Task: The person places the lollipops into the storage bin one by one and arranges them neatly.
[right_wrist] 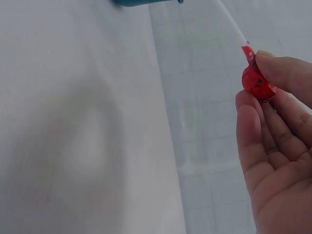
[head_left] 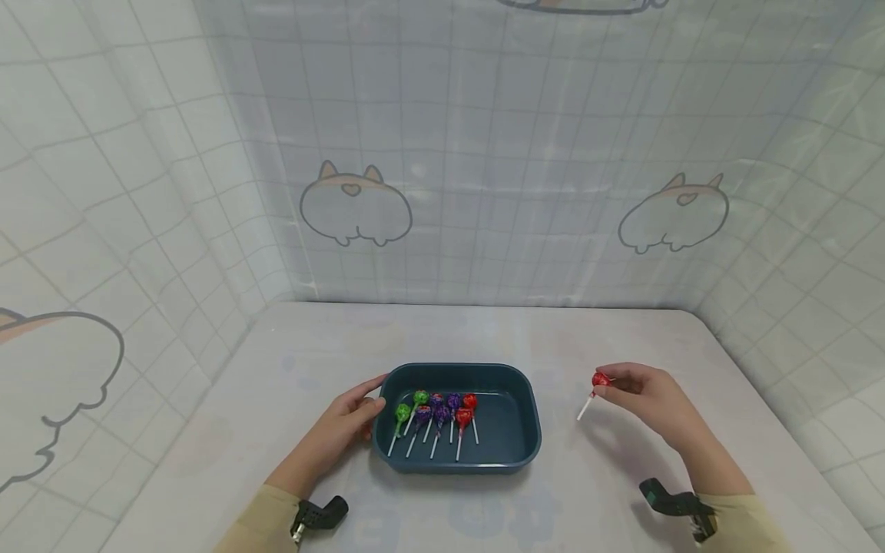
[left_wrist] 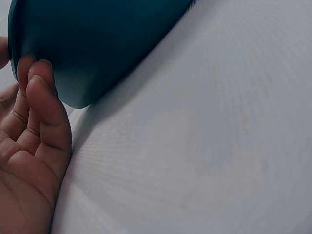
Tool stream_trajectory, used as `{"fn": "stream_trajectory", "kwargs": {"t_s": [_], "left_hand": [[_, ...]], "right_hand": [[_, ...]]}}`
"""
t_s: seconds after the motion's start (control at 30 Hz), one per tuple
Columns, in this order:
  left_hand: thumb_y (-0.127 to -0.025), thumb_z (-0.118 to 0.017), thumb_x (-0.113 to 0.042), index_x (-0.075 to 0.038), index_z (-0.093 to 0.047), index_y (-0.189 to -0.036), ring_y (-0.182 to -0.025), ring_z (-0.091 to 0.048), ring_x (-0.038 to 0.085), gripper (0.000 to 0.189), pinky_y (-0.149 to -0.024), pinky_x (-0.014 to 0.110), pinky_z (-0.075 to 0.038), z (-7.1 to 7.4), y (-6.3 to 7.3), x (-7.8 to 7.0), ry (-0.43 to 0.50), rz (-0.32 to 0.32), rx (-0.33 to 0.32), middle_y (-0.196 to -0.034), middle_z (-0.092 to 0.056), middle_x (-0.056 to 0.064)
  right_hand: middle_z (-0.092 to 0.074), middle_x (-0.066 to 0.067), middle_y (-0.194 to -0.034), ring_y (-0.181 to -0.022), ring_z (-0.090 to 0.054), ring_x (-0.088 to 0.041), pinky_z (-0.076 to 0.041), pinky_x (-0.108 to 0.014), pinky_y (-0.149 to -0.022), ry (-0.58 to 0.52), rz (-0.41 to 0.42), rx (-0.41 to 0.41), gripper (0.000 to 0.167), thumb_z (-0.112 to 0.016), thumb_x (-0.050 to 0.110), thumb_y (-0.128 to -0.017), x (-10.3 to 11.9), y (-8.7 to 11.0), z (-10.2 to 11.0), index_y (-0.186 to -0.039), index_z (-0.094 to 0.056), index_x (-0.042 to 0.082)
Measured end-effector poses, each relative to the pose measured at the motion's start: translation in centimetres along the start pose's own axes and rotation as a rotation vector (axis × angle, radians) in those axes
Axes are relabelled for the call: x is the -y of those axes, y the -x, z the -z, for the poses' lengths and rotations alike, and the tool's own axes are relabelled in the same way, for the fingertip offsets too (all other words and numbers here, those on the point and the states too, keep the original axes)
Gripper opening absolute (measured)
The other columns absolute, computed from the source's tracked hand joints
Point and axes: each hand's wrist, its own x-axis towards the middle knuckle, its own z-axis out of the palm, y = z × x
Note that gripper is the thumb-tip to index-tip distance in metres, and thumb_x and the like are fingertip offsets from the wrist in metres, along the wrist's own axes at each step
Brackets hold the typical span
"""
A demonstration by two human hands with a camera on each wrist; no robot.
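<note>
A dark teal tray [head_left: 515, 430] stands on the table with several wrapped lollipops in its left and middle part. Two green lollipops [head_left: 421, 397] lie at the left, several purple ones [head_left: 441, 413] beside them, then two red ones [head_left: 464, 417]. My left hand [head_left: 340, 430] holds the tray's left end, thumb at the rim and fingers against the outer wall [left_wrist: 92, 53]. Right of the tray, above the table, my right hand [head_left: 646, 395] pinches a red lollipop [right_wrist: 258, 84] by its wrapped head. Its white stick [right_wrist: 230, 20] points away from the fingers, toward the tray side.
The white table [head_left: 332, 338] reaches back to a tiled-pattern curtain [head_left: 484, 230] printed with cartoon animals. Similar white sheets [head_left: 138, 230] hang at the left and right sides. Each wrist wears a black camera mount [head_left: 321, 513].
</note>
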Motion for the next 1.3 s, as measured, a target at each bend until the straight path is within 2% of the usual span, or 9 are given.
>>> {"fn": "stream_trajectory", "kwargs": {"t_s": [0.4,0.63,0.87,1.1,1.3], "left_hand": [[-0.101,-0.059,-0.034,-0.022,-0.045,-0.148,-0.072,-0.053,0.023,0.051,-0.065,0.032,-0.049,-0.1,0.1,0.0,0.006,-0.005,0.004,-0.084,-0.057,0.012],[-0.101,-0.059,-0.035,-0.023,-0.045,-0.148,-0.072,-0.053,0.023,0.051,-0.065,0.032,-0.049,0.0,0.0,0.1,0.007,0.002,0.003,-0.084,-0.057,0.012],[-0.1,-0.059,-0.035,-0.022,-0.046,-0.148,-0.073,-0.053,0.023,0.052,-0.066,0.032,-0.049,0.0,0.0,0.1,0.006,0.012,-0.003,-0.085,-0.057,0.012],[-0.101,-0.059,-0.033,-0.021,-0.045,-0.149,-0.073,-0.053,0.023,0.051,-0.066,0.032,-0.049,-0.1,0.0,-0.1,0.008,0.011,-0.002,-0.085,-0.057,0.012],[-0.101,-0.059,-0.031,-0.021,-0.045,-0.149,-0.072,-0.053,0.023,0.051,-0.065,0.032,-0.049,-0.1,-0.1,0.2,0.016,0.005,-0.004,-0.085,-0.057,0.012]], "right_hand": [[-0.071,0.0,-0.103,-0.094,-0.067,-0.017,-0.053,-0.026,-0.078,-0.029,0.038,0.015,0.05,-0.078,0.044,-0.083,1.7,-0.8,-1.2,-0.121,-0.068,0.013],[-0.07,-0.002,-0.109,-0.096,-0.068,-0.019,-0.055,-0.03,-0.081,-0.066,0.134,0.116,0.045,-0.078,0.032,-0.086,3.3,-1.9,-2.4,-0.126,-0.068,0.012],[-0.07,0.003,-0.106,-0.094,-0.067,-0.015,-0.055,-0.03,-0.08,-0.02,0.175,0.206,0.036,-0.079,0.029,-0.086,5.4,-3.2,-4.2,-0.119,-0.072,0.018],[-0.071,0.007,-0.1,-0.088,-0.068,-0.012,-0.055,-0.028,-0.078,-0.004,0.271,0.275,0.034,-0.078,0.028,-0.087,7.0,-4.3,-5.9,-0.117,-0.072,0.012],[-0.07,0.009,-0.098,-0.086,-0.067,-0.007,-0.055,-0.026,-0.075,0.086,0.327,0.323,0.029,-0.077,0.025,-0.088,7.8,-4.9,-7.7,-0.114,-0.073,0.014]]}}
